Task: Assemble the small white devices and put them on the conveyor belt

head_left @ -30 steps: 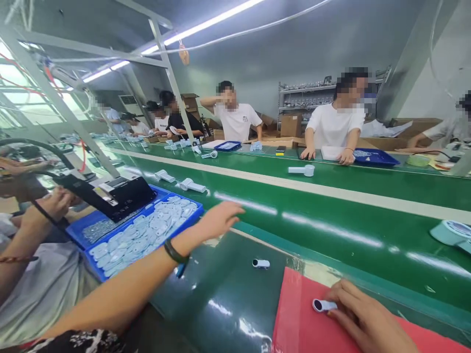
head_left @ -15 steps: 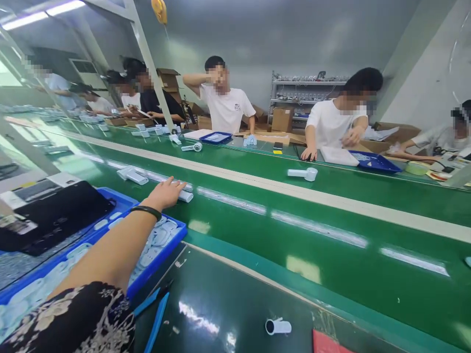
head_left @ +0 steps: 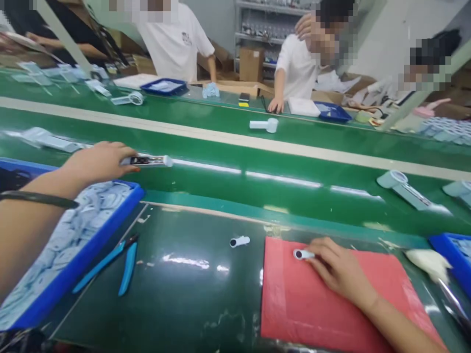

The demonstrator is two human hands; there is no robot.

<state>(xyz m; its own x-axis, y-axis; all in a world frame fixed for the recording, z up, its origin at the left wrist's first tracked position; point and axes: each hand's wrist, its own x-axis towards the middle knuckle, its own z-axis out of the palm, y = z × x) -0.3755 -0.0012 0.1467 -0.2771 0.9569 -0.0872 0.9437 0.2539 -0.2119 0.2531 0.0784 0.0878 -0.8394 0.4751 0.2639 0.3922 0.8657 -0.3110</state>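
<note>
My left hand (head_left: 96,163) reaches over the blue tray (head_left: 91,235) of pale plastic parts and grips a long white handheld part (head_left: 149,160) above the near edge of the green conveyor belt (head_left: 257,171). My right hand (head_left: 340,267) rests on the red mat (head_left: 312,299) and holds a small white ringed piece (head_left: 302,254) by its end. Another small white piece (head_left: 240,241) lies loose on the dark bench between my hands.
Blue-handled tweezers (head_left: 117,262) lie beside the tray. More white parts (head_left: 403,189) ride the belt at right and at the far side (head_left: 265,125). A second blue tray (head_left: 451,252) sits at right. Several people work across the belt.
The view swung down and right. My left hand closed on the long white part on the belt and drew it back toward me. My right hand and the red mat came back into view.
</note>
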